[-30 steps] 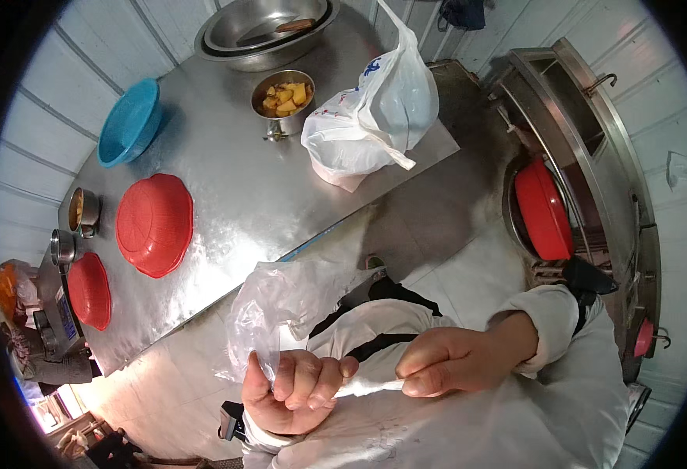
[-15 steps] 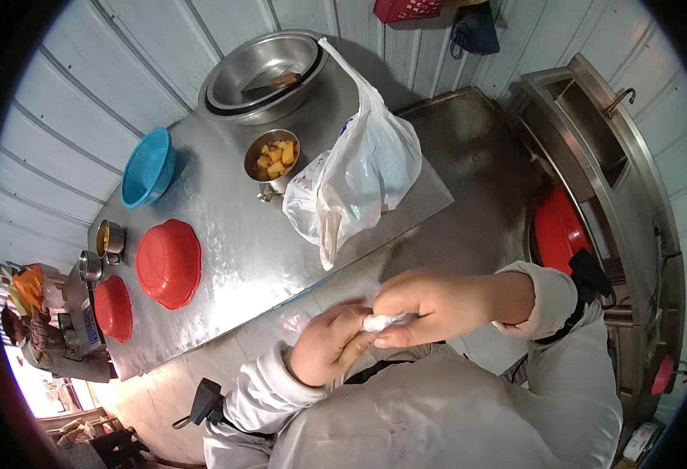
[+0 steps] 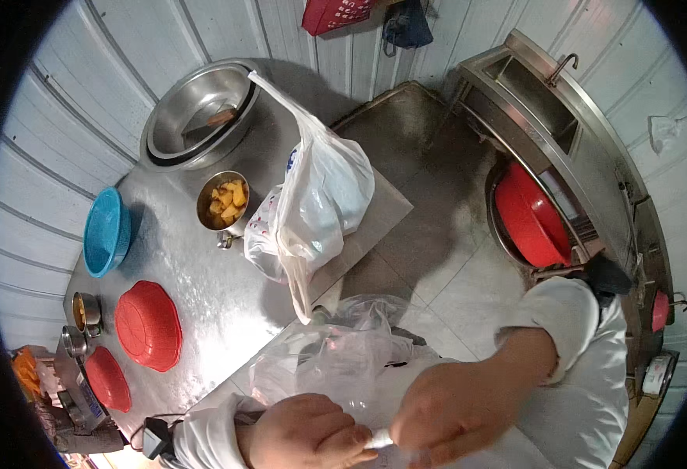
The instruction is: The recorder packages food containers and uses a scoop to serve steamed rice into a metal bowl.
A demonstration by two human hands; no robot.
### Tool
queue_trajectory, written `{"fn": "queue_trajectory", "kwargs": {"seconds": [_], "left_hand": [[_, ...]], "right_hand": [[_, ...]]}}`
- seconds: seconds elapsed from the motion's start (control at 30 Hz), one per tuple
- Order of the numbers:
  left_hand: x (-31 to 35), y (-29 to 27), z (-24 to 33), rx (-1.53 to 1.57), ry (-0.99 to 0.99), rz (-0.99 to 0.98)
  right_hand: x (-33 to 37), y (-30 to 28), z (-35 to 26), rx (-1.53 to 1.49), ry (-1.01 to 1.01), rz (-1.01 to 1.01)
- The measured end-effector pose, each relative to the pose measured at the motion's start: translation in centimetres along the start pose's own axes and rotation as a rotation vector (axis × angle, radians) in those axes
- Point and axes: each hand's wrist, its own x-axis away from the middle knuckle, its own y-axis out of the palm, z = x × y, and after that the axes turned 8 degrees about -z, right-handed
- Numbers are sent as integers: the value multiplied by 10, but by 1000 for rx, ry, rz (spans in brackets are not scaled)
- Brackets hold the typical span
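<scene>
Low in front of my body, my left hand (image 3: pixel 304 434) and my right hand (image 3: pixel 456 410) are both closed. A short, twisted whitish length of gathered plastic (image 3: pixel 380 438) runs between them, gripped at each end. A clear plastic bag (image 3: pixel 320 363), crumpled and see-through, spreads out just beyond my hands by the table's edge. Where it joins the twisted part is hidden behind my fingers. Further off, a full white carrier bag (image 3: pixel 324 203) stands upright on the steel table (image 3: pixel 191 258), its handles sticking up and down. Neither hand touches it.
On the table are a metal cup of yellow chunks (image 3: pixel 226 202), nested steel bowls (image 3: pixel 195 117), a blue basin (image 3: pixel 107 232) and red bowls (image 3: pixel 148 324). At right, a steel sink (image 3: pixel 538 102) stands above a red tub (image 3: pixel 527 215).
My view has shifted, so the table's things sit lower and further left. Both hands are lower in the picture, still gripping the twisted plastic, and the clear bag now shows spread out beyond them.
</scene>
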Motion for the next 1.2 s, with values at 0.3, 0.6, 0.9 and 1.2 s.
{"fn": "queue_trajectory", "kwargs": {"seconds": [0.3,0.6,0.9,1.2], "left_hand": [[54,-36,-6,159,134,44],[52,-6,-53,547,-545,425],[21,-26,-25,50,64,71],[27,-16,-23,51,139,263]], "right_hand": [[-46,-2,-35,287,-67,31],[-50,-35,42,-198,99,448],[-34,-19,26,-640,-27,56],[-46,-26,4,-258,-182,39]]}}
